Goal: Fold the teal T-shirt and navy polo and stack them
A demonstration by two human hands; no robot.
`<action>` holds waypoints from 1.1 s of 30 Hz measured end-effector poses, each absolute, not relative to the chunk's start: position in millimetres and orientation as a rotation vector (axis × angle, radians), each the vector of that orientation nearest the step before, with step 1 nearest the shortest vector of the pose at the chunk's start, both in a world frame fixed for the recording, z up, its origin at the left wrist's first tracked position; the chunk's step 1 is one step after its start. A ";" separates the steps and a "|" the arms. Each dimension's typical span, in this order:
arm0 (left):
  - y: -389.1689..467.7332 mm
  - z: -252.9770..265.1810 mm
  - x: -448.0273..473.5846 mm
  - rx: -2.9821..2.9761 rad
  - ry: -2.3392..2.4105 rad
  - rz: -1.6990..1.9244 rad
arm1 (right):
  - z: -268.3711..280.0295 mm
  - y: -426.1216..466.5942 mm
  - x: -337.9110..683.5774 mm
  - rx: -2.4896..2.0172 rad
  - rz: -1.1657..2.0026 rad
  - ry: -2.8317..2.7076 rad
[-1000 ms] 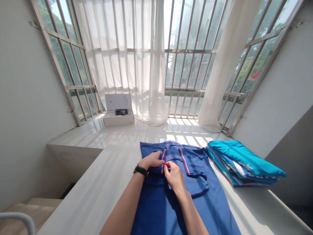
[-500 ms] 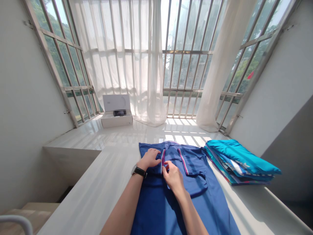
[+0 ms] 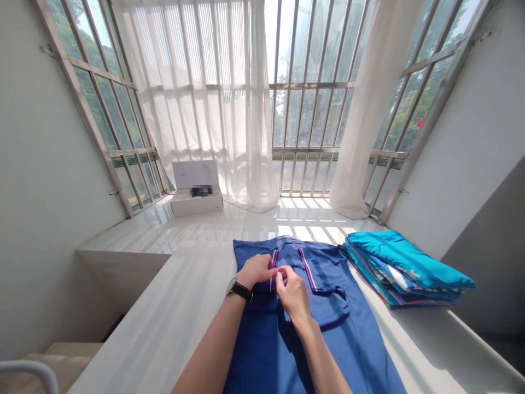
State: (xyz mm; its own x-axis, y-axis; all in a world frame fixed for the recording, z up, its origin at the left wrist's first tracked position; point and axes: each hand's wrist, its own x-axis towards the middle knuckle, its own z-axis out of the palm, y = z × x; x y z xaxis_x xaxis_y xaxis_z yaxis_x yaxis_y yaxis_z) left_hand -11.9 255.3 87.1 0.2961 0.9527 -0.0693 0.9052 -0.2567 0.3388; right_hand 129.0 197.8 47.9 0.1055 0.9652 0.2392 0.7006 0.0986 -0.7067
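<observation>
The right hand [image 3: 293, 293], bent inward from a forearm slanting up from the near side, brings thumb and forefinger narrowly together at the striped trim [image 3: 274, 257], though I cannot tell whether cloth is caught between them; the left hand [image 3: 255, 270] lies palm down opposite, thumb stretched toward those fingertips, its hold equally unclear. Beneath both, the blue garment [image 3: 262, 345] is spread between the left and right edges of the white ledge [image 3: 197, 290], with folded clothes [image 3: 410, 262] stacked by the right edge and an open box [image 3: 197, 205] near the far edge.
</observation>
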 end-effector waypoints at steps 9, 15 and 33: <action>251.4 84.5 -7.1 2.239 1.765 0.122 | 46.7 197.9 128.5 -1.648 0.422 -1.645; 247.2 84.0 4.4 2.193 1.888 0.143 | 45.7 197.9 127.4 -1.627 0.411 -1.654; 270.1 87.3 -23.9 2.027 1.835 0.523 | 52.1 195.4 127.0 -1.649 0.437 -1.657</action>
State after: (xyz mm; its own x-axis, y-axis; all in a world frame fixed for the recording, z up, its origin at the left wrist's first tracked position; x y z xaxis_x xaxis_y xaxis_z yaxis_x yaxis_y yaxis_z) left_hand -23.9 270.1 87.3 0.0901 0.9954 0.0338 0.8638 -0.0950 0.4947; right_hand 127.0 195.4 52.1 0.1060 0.9592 0.2621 0.7049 0.1135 -0.7002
